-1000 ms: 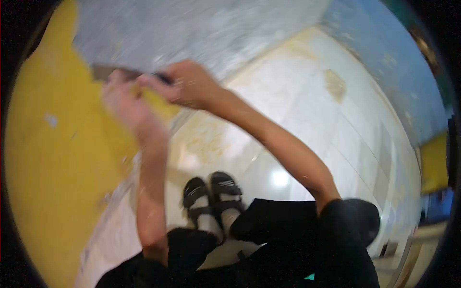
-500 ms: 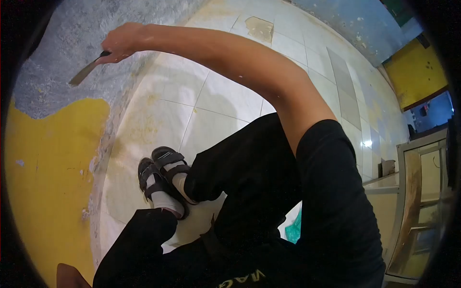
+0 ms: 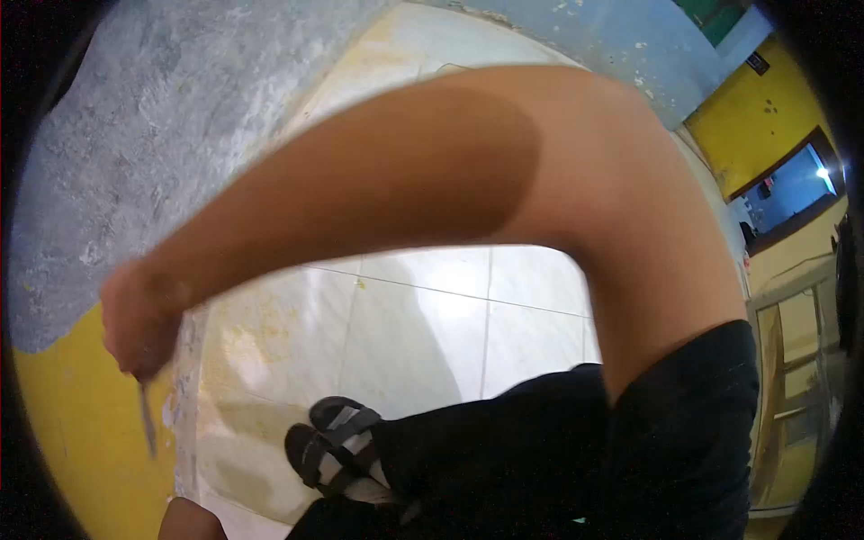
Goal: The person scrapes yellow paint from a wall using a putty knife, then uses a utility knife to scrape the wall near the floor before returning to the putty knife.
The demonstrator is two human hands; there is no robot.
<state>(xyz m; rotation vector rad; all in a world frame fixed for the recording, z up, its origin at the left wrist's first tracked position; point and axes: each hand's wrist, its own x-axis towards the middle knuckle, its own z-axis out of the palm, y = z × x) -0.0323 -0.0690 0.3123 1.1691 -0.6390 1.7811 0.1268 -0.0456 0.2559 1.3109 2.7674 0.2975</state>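
My right hand (image 3: 139, 319) is closed round a scraper (image 3: 148, 421), its flat blade pointing down. Motion smears both the hand and the blade. The handle is hidden inside my fist. Behind the blade is the yellow painted part of the wall (image 3: 76, 423), and above it spreads the bare grey part (image 3: 171, 117). The scraper overlaps the yellow paint near the wall's lower edge. A rounded bit of bare skin, seemingly my left arm, shows at the bottom left; my left hand is out of sight.
White floor tiles (image 3: 423, 315) run along the foot of the wall, with yellowish stains. My sandalled feet (image 3: 333, 441) rest on them. At the right stands a wooden-framed cabinet (image 3: 796, 378), near a doorway (image 3: 792, 193) in a yellow wall. A blue wall (image 3: 621, 45) with flaked spots rises at the back.
My right hand has swung down with the scraper, from the grey part of the wall to the yellow part. The blade has turned to point downward, and my view has shifted.
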